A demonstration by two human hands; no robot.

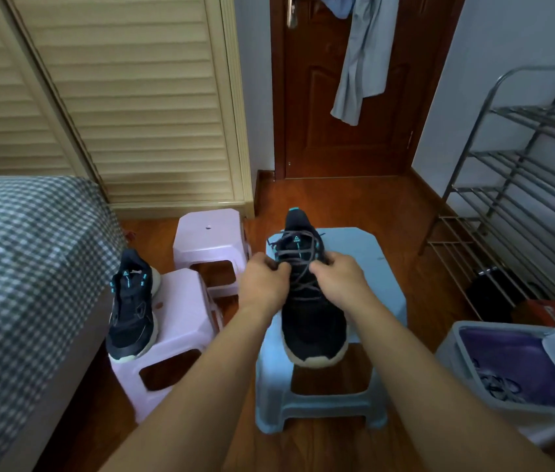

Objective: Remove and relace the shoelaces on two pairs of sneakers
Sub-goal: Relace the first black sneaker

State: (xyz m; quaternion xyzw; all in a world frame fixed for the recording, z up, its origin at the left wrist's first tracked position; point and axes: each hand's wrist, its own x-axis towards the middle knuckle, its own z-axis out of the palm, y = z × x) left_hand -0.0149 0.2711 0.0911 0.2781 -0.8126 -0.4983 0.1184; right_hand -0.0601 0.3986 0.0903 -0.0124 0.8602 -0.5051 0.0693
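A black sneaker [313, 321] with a pale sole stands on a light blue stool [368, 253], toe toward me. Its grey shoelace [298, 264] crosses the eyelets in several rows. My left hand [264, 279] pinches the lace on the shoe's left side, and my right hand [339, 275] pinches it on the right side, both over the middle of the lacing. A second black sneaker [133, 308] with teal accents and no visible lace rests on a pink stool [180, 321] to the left.
Another pink stool [209, 236] stands behind the first. A checked bed [24, 267] fills the left. A grey bin [514, 369] with loose laces sits at the right, with a metal shoe rack [521, 185] behind it. A brown door [347, 97] closes the far end.
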